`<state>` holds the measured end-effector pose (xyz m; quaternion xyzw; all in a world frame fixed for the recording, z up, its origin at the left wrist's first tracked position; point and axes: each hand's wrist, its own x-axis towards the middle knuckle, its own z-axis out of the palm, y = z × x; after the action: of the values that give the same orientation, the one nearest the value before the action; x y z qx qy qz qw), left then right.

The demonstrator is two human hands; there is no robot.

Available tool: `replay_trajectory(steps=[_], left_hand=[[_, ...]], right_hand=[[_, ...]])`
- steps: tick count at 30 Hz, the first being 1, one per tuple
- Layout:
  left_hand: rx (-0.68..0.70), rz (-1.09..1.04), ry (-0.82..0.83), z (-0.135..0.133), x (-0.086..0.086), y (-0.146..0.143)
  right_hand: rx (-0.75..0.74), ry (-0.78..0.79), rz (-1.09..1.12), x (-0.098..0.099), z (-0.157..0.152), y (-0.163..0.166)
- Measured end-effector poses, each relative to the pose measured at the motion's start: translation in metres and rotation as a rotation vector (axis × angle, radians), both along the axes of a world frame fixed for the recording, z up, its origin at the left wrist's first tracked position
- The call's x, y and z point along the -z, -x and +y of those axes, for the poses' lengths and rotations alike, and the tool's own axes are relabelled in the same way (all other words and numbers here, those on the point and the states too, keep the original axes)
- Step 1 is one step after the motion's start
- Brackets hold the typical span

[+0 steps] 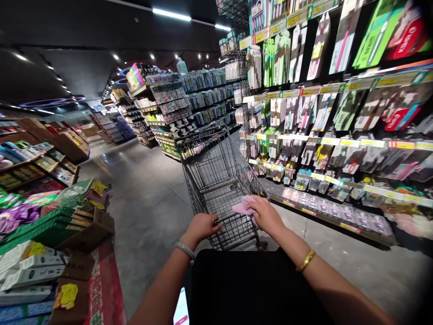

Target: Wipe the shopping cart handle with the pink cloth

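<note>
A dark wire shopping cart (pixel 225 240) stands in front of me, its basket pointing up the aisle. My left hand (pixel 199 228) is closed around the left part of the cart's handle. A pale pink cloth (pixel 241 206) is bunched in my closed right hand (pixel 267 214), at the right end of the same handle. Whether the right fingers also grip the handle bar is hidden by the cloth. A grey bangle circles my left wrist, and a gold one my right.
Shelves with hanging toothbrush-like packs (pixel 314 113) line the right side, close to the cart. Boxed goods in cartons (pixel 93 230) are stacked at the left. Another shelf unit (pixel 172 99) stands ahead. A lit phone screen (pixel 181 309) shows at the bottom edge.
</note>
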<state>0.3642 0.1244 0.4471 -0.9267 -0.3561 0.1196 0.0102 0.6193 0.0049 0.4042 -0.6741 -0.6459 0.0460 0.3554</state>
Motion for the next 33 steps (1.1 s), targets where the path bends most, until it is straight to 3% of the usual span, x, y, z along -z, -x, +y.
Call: replay_trajectory(steps=[3,8,12,15,18,25,30,33], left_hand=[[0.025,-0.05,0.043,0.0,0.0,0.0],[0.004,-0.215,0.075,0.0,0.004,0.0],[-0.024,-0.163,0.028,-0.003,0.005,-0.005],[-0.019,-0.107,0.009,-0.007,0.004,-0.01],[-0.017,-0.075,-0.007,-0.011,0.003,-0.014],[0.053,0.055,0.048,0.003,0.006,-0.018],[0.01,0.104,0.039,0.005,0.011,-0.02],[0.041,0.079,-0.011,-0.001,0.011,-0.022]], right_hand=[[-0.007,-0.042,-0.001,0.0,0.006,0.03],[-0.215,-0.141,0.038,0.011,0.012,0.087],[-0.152,-0.2,0.063,0.024,0.005,0.067],[0.054,-0.219,0.082,0.026,-0.005,0.036],[0.204,-0.23,0.091,0.027,-0.014,0.038],[-0.072,-0.273,0.053,0.049,-0.013,0.112],[-0.108,-0.252,0.067,0.068,-0.011,0.074],[0.077,-0.22,0.128,0.076,-0.013,0.055]])
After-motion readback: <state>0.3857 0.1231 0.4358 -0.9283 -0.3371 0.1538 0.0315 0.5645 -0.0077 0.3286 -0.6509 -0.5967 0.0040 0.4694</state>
